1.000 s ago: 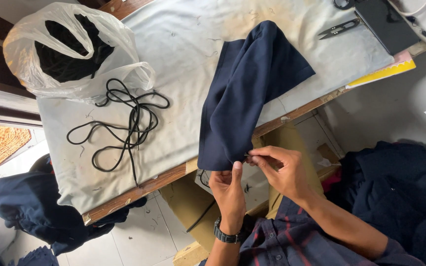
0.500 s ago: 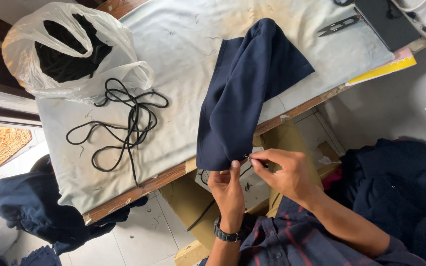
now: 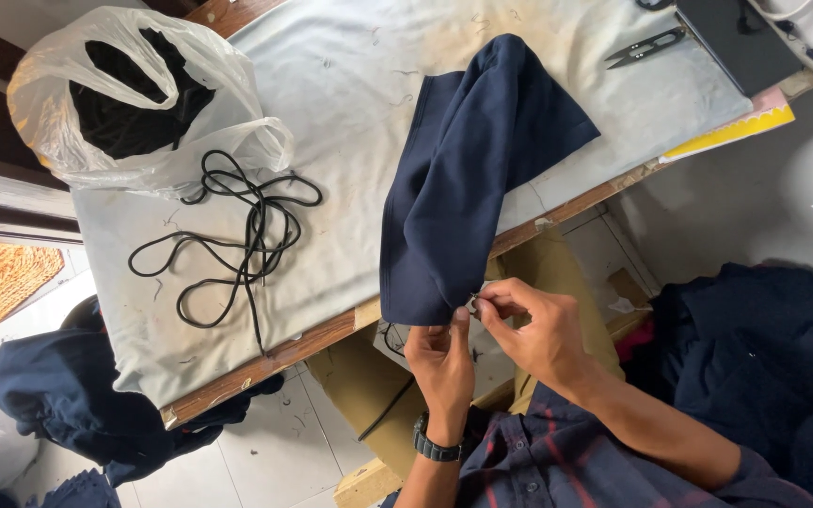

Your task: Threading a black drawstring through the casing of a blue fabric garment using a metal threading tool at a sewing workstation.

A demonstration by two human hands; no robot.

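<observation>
Garment: a navy blue fabric piece (image 3: 468, 188) is draped over the near edge of the table (image 3: 331, 122), its upper part lying on the cloth cover and its lower hem hanging off the edge
Left hand: the left hand (image 3: 439, 362) is raised to the hem's lower corner, thumb and forefinger pinched on the fabric there; a dark wristwatch (image 3: 435, 447) is worn on that wrist
Right hand: the right hand (image 3: 543, 334) is closed in a pinch just beside the left, its fingertips holding a small metallic item (image 3: 472, 302) against the hem; what the item is cannot be told
Cord: a tangled black cord (image 3: 237, 240) is laid loose on the table, well left of the garment
Bag: a clear plastic bag (image 3: 134, 99) holding dark material is set at the far left of the table, touching the cord's upper loops
Snips: thread snips (image 3: 646, 47) are seen near the far right edge, beside a dark flat object (image 3: 736, 42)
Surroundings: dark blue garments (image 3: 773, 357) are piled right of the person, and more lie under the table at left (image 3: 68, 395)
</observation>
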